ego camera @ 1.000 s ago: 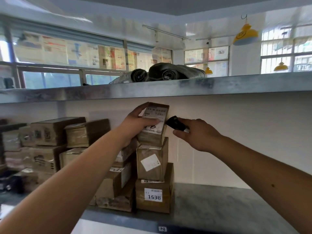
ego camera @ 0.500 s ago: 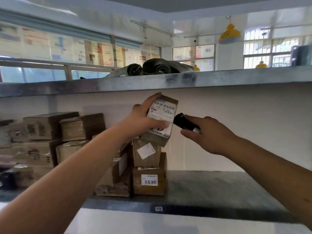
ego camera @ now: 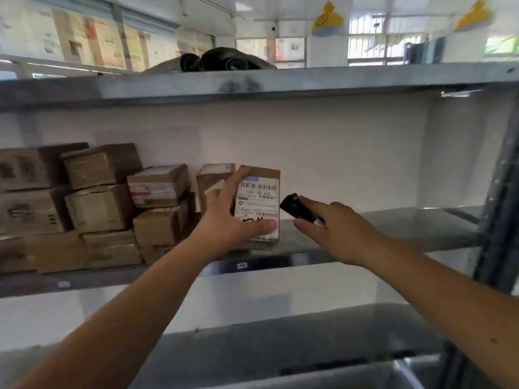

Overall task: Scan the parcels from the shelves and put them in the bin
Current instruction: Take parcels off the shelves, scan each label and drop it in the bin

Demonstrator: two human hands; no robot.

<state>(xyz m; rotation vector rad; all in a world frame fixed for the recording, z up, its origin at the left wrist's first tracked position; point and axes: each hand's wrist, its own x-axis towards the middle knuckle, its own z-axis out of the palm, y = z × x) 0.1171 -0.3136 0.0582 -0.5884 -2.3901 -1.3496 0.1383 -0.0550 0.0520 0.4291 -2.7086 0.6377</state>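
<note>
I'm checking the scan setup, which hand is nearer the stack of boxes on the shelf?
Left. The left hand, gripping the labelled parcel, is just right of the stacked boxes; the right hand, holding the scanner, is farther right.

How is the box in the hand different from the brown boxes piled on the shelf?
The held parcel stands upright in the left hand, while the stacked boxes lie flat on the shelf. The held parcel shows a big white barcode label facing us; the stacked boxes show mostly plain brown sides. The right hand points a black scanner at the held parcel only. Both are brown cardboard.
</note>
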